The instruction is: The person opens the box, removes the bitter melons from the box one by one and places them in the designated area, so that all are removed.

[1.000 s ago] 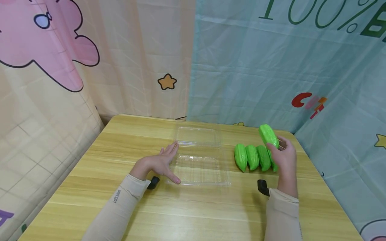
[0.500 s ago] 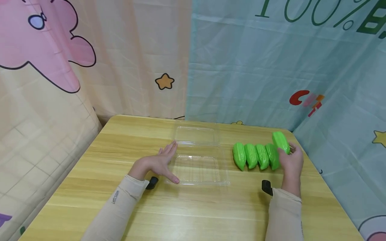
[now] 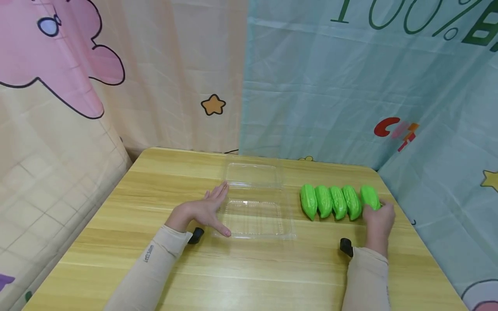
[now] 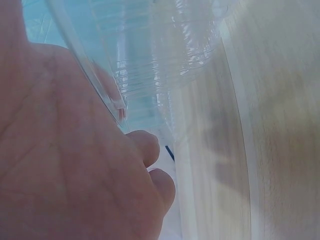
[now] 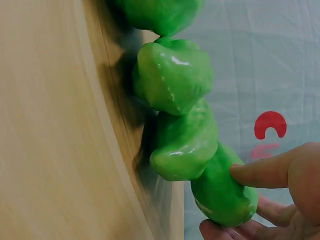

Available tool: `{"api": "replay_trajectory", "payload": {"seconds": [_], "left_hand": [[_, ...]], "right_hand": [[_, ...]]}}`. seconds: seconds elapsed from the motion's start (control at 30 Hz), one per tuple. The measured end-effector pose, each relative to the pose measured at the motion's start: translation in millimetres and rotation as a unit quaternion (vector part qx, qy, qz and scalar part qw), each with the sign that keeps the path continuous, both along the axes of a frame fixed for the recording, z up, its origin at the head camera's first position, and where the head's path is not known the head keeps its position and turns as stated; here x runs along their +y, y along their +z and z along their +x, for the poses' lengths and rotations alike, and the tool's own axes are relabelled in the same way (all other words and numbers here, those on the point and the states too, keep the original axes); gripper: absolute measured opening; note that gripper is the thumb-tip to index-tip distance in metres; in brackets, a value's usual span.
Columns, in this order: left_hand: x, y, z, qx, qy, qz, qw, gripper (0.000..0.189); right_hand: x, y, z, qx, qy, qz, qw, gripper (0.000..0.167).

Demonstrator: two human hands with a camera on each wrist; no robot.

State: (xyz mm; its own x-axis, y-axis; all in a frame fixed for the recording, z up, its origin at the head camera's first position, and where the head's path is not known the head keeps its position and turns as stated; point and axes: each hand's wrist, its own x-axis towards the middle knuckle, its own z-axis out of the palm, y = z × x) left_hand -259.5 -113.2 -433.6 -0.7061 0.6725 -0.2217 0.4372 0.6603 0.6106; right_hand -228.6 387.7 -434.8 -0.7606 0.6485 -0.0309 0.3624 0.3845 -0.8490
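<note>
My right hand [image 3: 379, 218] holds a shiny green star fruit [image 3: 369, 197] between thumb and fingers, at the right end of a row of similar ridged fruits [image 3: 338, 203]. In the right wrist view, the thumb presses one side of the held star fruit [image 5: 222, 192] while fingers curl under it. A clear plastic clamshell box [image 3: 254, 236] lies with its lid [image 3: 253, 173] folded back. Along the box's left edge rests my left hand [image 3: 204, 212], fingers and thumb spread. The left wrist view shows that palm [image 4: 70, 150] beside the clear plastic wall [image 4: 145, 65].
Everything lies on a light wood-grain table [image 3: 272, 272]. Printed curtains [image 3: 311, 86] hang behind its far edge and on both sides. A black wrist-camera piece [image 3: 346, 247] sticks out by the right sleeve, and another [image 3: 196, 236] by the left.
My right hand has carried the star fruit rightward and lowered it from above the row to its right end. The left hand has stayed at the box's edge.
</note>
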Motion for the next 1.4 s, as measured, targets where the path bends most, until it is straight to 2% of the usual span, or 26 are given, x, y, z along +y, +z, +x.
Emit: {"api": "replay_trajectory", "payload": {"seconds": [0.17,0.43,0.77,1.1,1.27,1.4], "left_hand": [[1.9,-1.1,0.7,-0.004,-0.003,0.002,1.0000,0.147],[2.2,2.3,1.8,-0.001,0.005,0.005,1.0000,0.148],[4.6,2.2,2.2,-0.006,0.001,0.007,1.0000,0.146],[2.8,2.3,1.5,-0.007,0.000,0.007,1.0000,0.147],[2.3,1.3,1.1,0.001,-0.005,0.014,0.9999,0.148],[2.3,-0.3,0.4,0.018,-0.013,0.020,0.9995,0.148]], "right_hand": [[6.2,-9.1,1.5,-0.011,0.014,0.019,0.9997,0.065],[3.2,-20.1,-2.5,-0.012,0.018,0.000,0.9998,0.065],[10.1,-21.9,-4.1,-0.044,0.035,-0.002,0.9984,0.067],[6.0,-20.8,-4.5,-0.049,0.018,-0.017,0.9985,0.081],[3.5,-18.1,-4.8,-0.024,-0.009,-0.005,0.9997,0.088],[-1.7,-12.7,-5.3,0.044,-0.029,0.020,0.9984,0.086]]}}
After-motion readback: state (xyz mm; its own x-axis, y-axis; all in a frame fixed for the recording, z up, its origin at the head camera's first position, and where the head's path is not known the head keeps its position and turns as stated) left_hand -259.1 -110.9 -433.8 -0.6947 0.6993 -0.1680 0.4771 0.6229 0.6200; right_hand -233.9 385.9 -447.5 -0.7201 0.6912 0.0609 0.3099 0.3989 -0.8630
